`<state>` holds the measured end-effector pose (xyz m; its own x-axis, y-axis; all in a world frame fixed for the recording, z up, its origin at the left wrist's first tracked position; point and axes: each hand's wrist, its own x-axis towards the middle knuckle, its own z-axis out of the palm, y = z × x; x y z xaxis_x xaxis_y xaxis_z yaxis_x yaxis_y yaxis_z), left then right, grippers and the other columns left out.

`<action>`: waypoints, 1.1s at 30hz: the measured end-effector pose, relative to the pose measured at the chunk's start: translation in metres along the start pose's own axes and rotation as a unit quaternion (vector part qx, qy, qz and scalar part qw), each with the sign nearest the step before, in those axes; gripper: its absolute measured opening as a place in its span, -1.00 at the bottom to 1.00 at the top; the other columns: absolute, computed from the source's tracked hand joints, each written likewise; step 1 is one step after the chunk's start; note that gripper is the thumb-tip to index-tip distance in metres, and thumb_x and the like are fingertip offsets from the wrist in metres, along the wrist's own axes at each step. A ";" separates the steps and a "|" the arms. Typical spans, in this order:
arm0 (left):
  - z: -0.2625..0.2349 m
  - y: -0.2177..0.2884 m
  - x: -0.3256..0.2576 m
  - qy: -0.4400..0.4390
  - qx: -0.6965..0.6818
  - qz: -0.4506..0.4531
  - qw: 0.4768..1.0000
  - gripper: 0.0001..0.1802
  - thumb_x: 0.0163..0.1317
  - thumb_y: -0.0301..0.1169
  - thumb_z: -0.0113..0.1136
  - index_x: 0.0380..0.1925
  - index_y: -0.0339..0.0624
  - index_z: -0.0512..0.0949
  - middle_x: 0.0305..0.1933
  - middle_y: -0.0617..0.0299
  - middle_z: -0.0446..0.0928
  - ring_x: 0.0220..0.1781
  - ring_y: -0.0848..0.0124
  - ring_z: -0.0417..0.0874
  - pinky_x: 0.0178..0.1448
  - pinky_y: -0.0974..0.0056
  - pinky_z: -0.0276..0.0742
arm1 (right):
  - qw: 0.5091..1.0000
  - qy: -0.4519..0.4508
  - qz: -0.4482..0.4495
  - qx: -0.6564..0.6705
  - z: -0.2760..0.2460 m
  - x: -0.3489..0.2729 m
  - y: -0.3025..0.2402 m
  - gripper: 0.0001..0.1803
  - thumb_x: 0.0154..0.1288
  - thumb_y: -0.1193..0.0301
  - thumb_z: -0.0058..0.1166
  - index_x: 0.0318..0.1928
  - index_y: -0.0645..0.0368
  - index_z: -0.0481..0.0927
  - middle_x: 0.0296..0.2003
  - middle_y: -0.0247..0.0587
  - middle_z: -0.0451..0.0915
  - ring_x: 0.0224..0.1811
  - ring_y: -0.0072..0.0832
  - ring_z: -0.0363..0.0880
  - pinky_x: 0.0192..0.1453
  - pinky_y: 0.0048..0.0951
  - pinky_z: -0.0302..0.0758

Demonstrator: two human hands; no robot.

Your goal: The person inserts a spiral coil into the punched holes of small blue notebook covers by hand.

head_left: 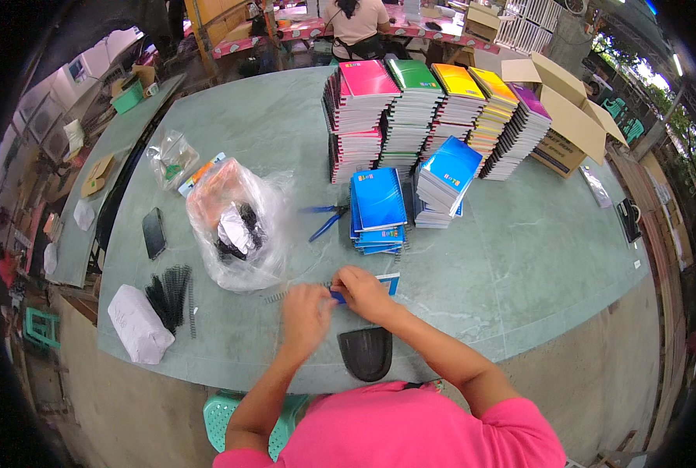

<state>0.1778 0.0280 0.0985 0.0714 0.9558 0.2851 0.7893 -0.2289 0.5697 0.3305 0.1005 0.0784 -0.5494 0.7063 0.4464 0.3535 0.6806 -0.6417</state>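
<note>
Near the table's front edge, my right hand (362,295) is closed on a blue notebook (392,284), which lies low and is mostly covered by the hand. My left hand (306,313), slightly blurred, meets it at the notebook's left end with fingers drawn together. A dark spiral binding coil (274,297) sticks out to the left from behind these left fingers. Beyond my hands lie blue-handled pliers (327,223), beside a short stack of blue notebooks (377,198). Another blue stack (448,175) stands to its right, its upper books tilted.
Tall stacks of pink (371,78), green, yellow and purple notebooks stand at the back, by an open cardboard box (560,148). Leftward are a plastic bag (207,257), a phone (154,232), black coils (168,296) and a white paper bundle (140,324). A black tray (366,352) sits near me.
</note>
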 end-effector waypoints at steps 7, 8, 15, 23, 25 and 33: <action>0.045 0.030 -0.053 -0.126 0.008 0.073 0.989 -0.55 -0.06 -0.19 0.33 -0.22 -0.24 0.50 -0.14 -0.03 0.41 -0.17 0.07 0.45 -0.01 0.08 0.38 | 1.000 0.004 -0.007 -0.019 0.008 -0.011 0.000 -0.74 0.06 0.57 0.05 -0.16 0.20 0.46 -0.29 -0.02 0.46 -0.17 -0.04 0.45 -0.13 -0.20 0.43; 0.050 0.028 -0.049 -0.138 -0.001 0.066 0.988 -0.55 -0.06 -0.21 0.33 -0.21 -0.24 0.50 -0.15 -0.03 0.41 -0.19 0.06 0.46 -0.01 0.09 0.39 | 1.000 0.007 0.009 -0.023 0.008 -0.008 -0.002 -0.72 0.04 0.58 0.07 -0.17 0.19 0.47 -0.28 -0.02 0.47 -0.17 -0.04 0.45 -0.13 -0.20 0.43; -0.018 0.024 -0.021 -0.030 -0.202 -0.124 0.971 -0.52 -0.02 -0.39 0.30 -0.04 -0.18 0.46 -0.23 0.07 0.50 -0.15 0.16 0.53 -0.06 0.16 0.46 | 0.971 -0.026 0.224 0.078 -0.051 -0.031 0.022 -0.72 -0.05 0.59 0.24 -0.23 0.22 0.60 -0.34 -0.24 0.58 -0.27 -0.39 0.53 -0.16 -0.44 0.46; -0.038 0.023 0.013 -0.006 -0.123 0.001 0.992 -0.49 0.04 -0.49 0.17 0.08 0.03 0.47 -0.21 0.04 0.52 -0.20 0.08 0.53 -0.11 0.14 0.44 | 0.927 0.019 0.304 0.220 -0.047 -0.029 0.034 -0.80 0.01 0.57 0.26 -0.27 0.24 0.65 -0.39 -0.34 0.63 -0.37 -0.66 0.52 -0.27 -0.62 0.46; -0.041 0.023 0.022 0.029 -0.072 0.006 0.997 -0.49 0.09 -0.49 0.13 0.10 0.10 0.45 -0.27 0.06 0.49 -0.25 0.11 0.52 -0.14 0.14 0.44 | 0.929 0.006 0.296 0.220 -0.050 -0.028 0.038 -0.79 0.01 0.58 0.26 -0.26 0.24 0.64 -0.39 -0.34 0.63 -0.37 -0.66 0.52 -0.27 -0.62 0.46; -0.027 0.025 0.024 0.028 -0.041 -0.011 0.999 -0.53 0.08 -0.49 0.13 0.05 0.17 0.50 -0.33 0.06 0.45 -0.28 0.14 0.52 -0.18 0.18 0.46 | 0.894 0.011 0.354 0.273 -0.041 -0.046 0.034 -0.81 0.02 0.58 0.24 -0.27 0.24 0.65 -0.37 -0.35 0.63 -0.32 -0.64 0.50 -0.19 -0.59 0.43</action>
<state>0.1829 0.0405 0.1402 0.0191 0.9495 0.3132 0.7379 -0.2248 0.6363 0.3987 0.0991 0.0618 -0.3166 0.9306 -0.1837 0.1803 -0.1311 -0.9748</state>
